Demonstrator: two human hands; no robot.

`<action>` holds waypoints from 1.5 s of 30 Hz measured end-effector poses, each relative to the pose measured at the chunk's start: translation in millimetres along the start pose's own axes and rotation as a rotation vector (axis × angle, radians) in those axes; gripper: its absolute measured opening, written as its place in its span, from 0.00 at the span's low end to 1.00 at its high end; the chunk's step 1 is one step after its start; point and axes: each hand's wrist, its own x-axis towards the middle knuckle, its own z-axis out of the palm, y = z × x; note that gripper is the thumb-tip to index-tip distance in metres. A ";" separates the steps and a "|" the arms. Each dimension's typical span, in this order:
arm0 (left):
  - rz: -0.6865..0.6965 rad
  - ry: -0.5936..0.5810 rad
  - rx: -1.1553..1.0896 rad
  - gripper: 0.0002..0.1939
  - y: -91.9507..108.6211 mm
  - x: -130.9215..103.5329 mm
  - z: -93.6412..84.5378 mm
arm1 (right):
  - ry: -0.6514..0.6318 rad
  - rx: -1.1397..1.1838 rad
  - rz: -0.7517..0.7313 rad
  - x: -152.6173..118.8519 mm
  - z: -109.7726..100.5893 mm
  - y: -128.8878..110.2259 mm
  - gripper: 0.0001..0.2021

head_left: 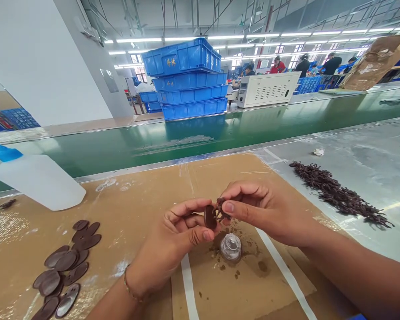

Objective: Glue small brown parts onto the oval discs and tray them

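Note:
Between the thumb and fingers of my left hand [183, 229] is a brown oval disc [209, 217], held on edge. My right hand [260, 209] pinches a small dark brown branching piece [222, 208] close against the disc's face; whether the two touch I cannot tell. Just below my hands a small clear cup [230, 247] stands on the cardboard, with dark wet spots around it. Several similar brown discs [66, 260] lie in a loose pile at the left. A long heap of dark branching pieces [336, 191] lies at the right.
A white squeeze bottle [40, 180] with a blue nozzle stands at the left. Brown cardboard [136, 195] covers the bench. Behind it runs a green conveyor belt [126, 142], with stacked blue crates [190, 80] and a pale metal box [270, 90] beyond. People work far back.

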 end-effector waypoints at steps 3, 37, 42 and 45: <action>0.001 0.019 0.008 0.20 0.2 -0.1 -0.6 | -0.008 0.010 0.004 -0.1 1.1 1.5 0.03; -0.069 0.136 0.061 0.23 -4.6 -2.1 -4.9 | 0.029 -0.546 -0.229 -3.3 3.2 0.3 0.02; -0.082 0.170 0.039 0.23 -2.4 -1.7 0.2 | 0.046 -0.541 -0.184 -3.2 4.2 0.0 0.03; -0.090 0.176 0.017 0.22 -1.8 -1.4 1.4 | 0.042 -0.509 -0.166 -2.9 4.0 2.1 0.04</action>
